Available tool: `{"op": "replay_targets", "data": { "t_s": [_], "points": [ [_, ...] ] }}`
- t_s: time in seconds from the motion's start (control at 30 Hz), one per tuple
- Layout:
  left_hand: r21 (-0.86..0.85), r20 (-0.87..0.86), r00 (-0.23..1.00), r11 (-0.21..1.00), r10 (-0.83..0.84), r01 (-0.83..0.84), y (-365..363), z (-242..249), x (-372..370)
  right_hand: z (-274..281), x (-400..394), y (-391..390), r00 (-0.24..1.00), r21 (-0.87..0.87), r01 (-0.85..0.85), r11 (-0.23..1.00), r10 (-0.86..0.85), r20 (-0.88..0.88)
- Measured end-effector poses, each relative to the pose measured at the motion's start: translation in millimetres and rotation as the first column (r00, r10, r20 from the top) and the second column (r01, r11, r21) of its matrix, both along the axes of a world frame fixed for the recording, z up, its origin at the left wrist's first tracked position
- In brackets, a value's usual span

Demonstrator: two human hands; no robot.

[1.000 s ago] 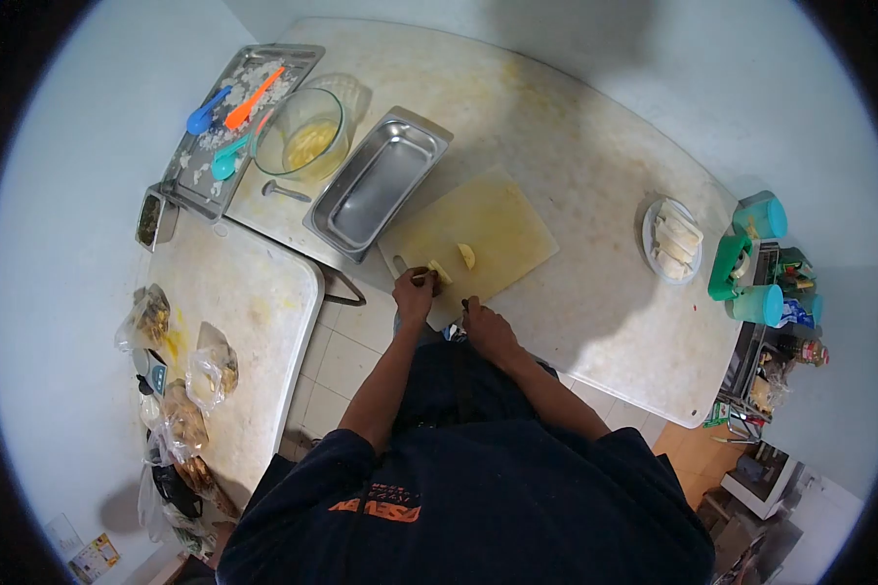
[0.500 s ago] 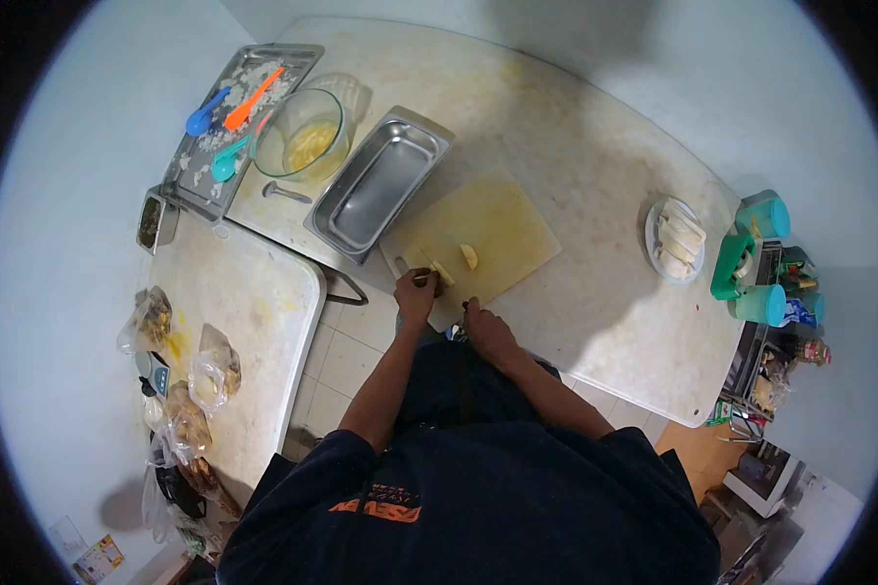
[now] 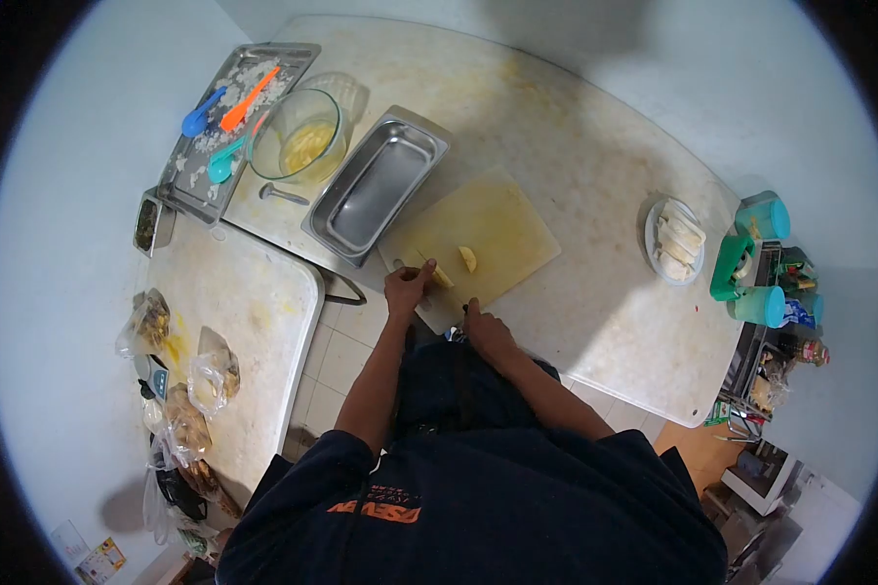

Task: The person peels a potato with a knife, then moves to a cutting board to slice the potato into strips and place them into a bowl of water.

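Note:
A yellowed cutting board [image 3: 512, 219] lies at an angle on the table in front of me. My left hand [image 3: 408, 287] is at its near left corner, fingers closed at a pale yellow slice [image 3: 444, 278]. A second pale yellow wedge [image 3: 468, 258] lies loose on the board, a little to the right. Over the board's near edge, my right hand [image 3: 490, 331] is wrapped round the dark handle of a knife [image 3: 466, 307]; its blade hardly shows.
Left of the board stands a deep steel pan [image 3: 376, 185]. Beyond it are a glass bowl [image 3: 298, 136] with yellow pieces, a spoon [image 3: 283, 194] and a metal tray [image 3: 205, 195] with white bits and coloured scoops. A plate [image 3: 652, 234] of pale peeled pieces sits right. Bagged food [image 3: 215, 375] lies on the left table.
My left hand has shifted slightly left and its fingers have turned over, now reaching along the slice. My right hand has barely moved. The loose wedge stays on the board.

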State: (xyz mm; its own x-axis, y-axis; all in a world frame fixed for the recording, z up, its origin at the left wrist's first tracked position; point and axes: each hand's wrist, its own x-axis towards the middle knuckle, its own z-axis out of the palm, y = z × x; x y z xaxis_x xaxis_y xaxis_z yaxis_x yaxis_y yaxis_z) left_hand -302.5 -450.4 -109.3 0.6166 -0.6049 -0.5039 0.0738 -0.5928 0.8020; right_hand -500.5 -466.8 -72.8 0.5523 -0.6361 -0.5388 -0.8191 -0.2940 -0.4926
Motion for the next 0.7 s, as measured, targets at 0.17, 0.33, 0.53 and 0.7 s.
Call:
{"op": "replay_targets", "data": {
  "t_s": [0.17, 0.33, 0.53, 0.7],
  "points": [
    [0.020, -0.032, 0.999, 1.000, -0.006, 0.006, -1.9, 3.1, 4.2, 0.9, 1.0, -2.9, 1.000, 0.053, 0.022, 0.998, -0.023, 0.008],
    [0.048, 0.013, 1.000, 0.998, -0.028, 0.027, -1.9, 7.5, 4.1, -4.7, -0.5, -0.3, 1.000, 0.043, 0.019, 0.999, -0.019, -0.004],
    [0.163, 0.179, 0.973, 0.980, -0.147, 0.118, -3.2, -16.6, 7.8, -18.8, 2.3, -0.8, 0.997, 0.064, -0.001, 0.998, 0.006, -0.073],
    [0.184, 0.174, 0.971, 0.974, -0.164, 0.131, -10.0, -6.7, 10.6, -15.2, 11.3, -8.1, 0.989, 0.152, 0.122, 0.981, -0.108, -0.101]
  ]
}}
